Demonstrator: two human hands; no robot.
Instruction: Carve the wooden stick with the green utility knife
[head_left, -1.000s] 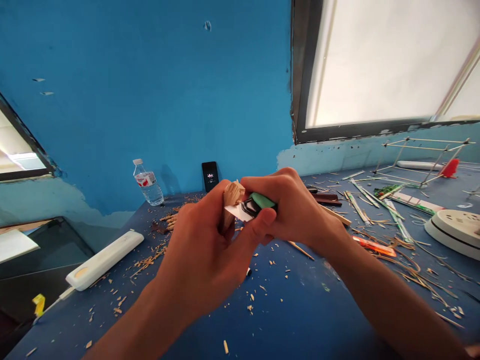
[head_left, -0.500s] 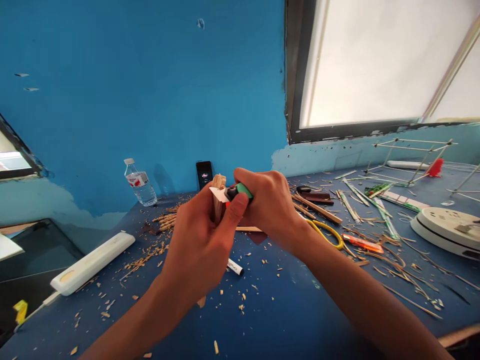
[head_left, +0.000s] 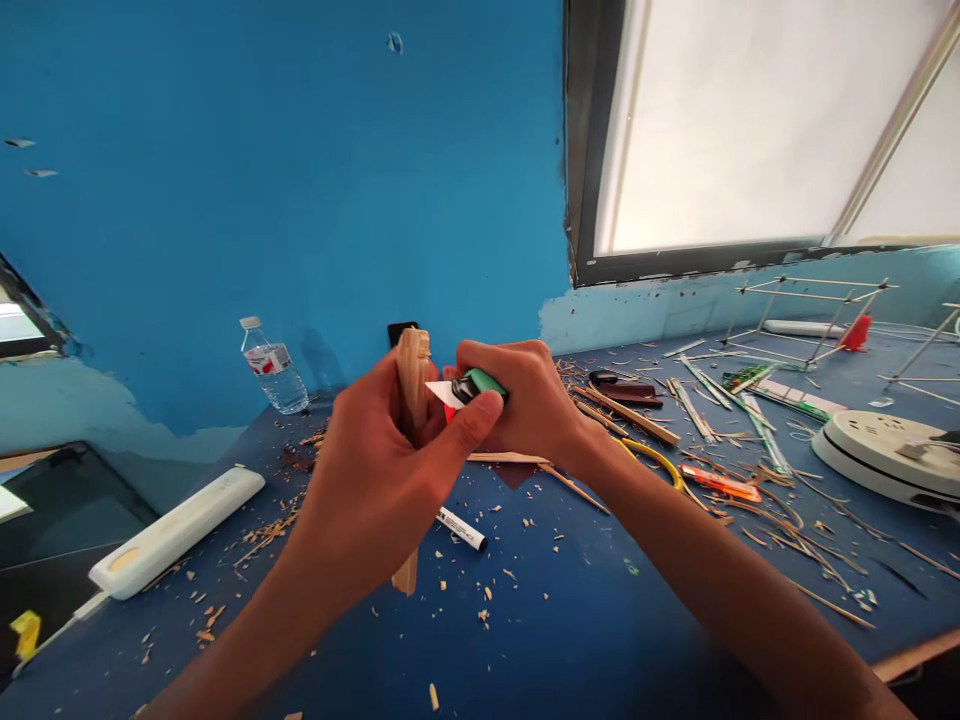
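My left hand (head_left: 382, 440) is closed around an upright piece of wood (head_left: 413, 365), whose carved top shows above the fingers and whose lower end sticks out below the palm. A green-handled utility knife (head_left: 484, 382) is in the closed grip of my right hand (head_left: 525, 395). Its pale blade points left, close to the wood's side; whether they touch I cannot tell. My left thumb presses near the knife's handle. Under the hands a white marker (head_left: 462, 528) lies on the blue table (head_left: 570, 610).
Wood shavings are scattered about. A water bottle (head_left: 276, 368) and a dark phone (head_left: 400, 333) stand by the wall. At left lies a white power strip (head_left: 176, 535). To the right are yellow-handled scissors (head_left: 664, 462), an orange cutter (head_left: 720, 484), a round white device (head_left: 885, 455) and a stick frame (head_left: 810, 320).
The wood has shifted left and shows more of its top and lower end. The blade, earlier across the wood near its top, now sits lower at its right side. The view has shifted slightly.
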